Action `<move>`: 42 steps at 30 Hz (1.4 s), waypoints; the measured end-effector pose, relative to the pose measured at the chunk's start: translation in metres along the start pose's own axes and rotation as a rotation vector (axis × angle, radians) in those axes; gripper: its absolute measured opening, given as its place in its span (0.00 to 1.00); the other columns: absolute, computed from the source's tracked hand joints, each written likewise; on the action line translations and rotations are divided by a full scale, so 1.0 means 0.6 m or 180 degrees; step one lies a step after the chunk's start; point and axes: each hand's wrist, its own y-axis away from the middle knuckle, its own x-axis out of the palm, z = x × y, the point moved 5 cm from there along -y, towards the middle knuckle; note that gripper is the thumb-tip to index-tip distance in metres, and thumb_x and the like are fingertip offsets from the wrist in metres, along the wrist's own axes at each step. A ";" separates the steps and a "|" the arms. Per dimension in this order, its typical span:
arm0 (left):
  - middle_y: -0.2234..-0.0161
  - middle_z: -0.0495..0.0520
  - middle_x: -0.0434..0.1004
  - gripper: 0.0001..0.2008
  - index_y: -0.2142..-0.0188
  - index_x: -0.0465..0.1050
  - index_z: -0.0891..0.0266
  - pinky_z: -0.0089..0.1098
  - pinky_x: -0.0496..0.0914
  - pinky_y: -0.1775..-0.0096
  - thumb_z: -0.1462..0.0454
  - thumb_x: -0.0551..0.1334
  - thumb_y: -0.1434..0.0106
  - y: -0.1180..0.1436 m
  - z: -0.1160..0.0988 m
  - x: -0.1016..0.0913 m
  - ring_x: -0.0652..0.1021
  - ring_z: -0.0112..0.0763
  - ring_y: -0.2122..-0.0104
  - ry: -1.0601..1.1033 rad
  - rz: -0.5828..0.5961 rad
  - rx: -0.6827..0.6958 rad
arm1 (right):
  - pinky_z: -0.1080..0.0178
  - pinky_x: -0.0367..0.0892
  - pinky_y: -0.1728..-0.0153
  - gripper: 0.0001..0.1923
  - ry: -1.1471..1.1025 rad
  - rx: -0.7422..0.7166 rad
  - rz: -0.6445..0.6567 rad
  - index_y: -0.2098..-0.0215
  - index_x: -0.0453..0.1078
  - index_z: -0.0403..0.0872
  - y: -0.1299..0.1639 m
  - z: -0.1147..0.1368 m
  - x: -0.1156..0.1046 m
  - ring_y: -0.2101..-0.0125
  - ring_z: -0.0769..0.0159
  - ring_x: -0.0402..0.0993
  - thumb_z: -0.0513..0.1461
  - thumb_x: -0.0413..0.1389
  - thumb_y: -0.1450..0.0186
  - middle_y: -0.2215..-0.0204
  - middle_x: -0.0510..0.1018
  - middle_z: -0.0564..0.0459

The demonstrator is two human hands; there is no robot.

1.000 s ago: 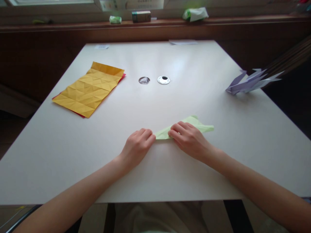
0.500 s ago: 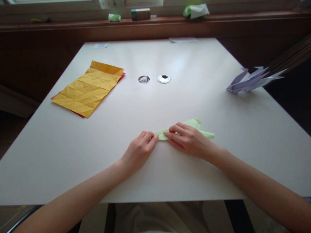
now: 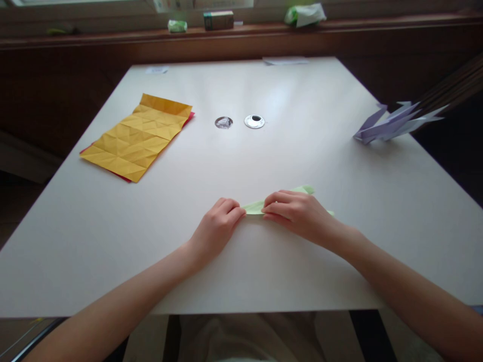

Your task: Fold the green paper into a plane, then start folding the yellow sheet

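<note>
Green paper (image 3: 253, 206), folded to a narrow strip, flat on table (image 3: 113, 241); left hand (image 3: 219, 226) pinching its tip, right hand (image 3: 298, 213) pressing the middle. Further folds probably remaining.

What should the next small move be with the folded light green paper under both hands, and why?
Probably run the right hand outward along the folded light green paper to sharpen the crease. The left hand pins its narrow tip on the white table, the right fingers lie flat over the middle, and the far end looks slightly raised.
</note>
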 end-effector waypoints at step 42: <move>0.67 0.51 0.68 0.05 0.67 0.69 0.62 0.29 0.65 0.64 0.68 0.55 0.38 -0.009 0.030 0.007 0.69 0.28 0.67 0.0632 0.0139 -0.0635 | 0.67 0.59 0.73 0.09 -0.0306 0.1172 0.0470 0.74 0.64 0.48 0.022 -0.100 -0.028 0.72 0.69 0.66 0.42 0.50 0.38 0.71 0.72 0.55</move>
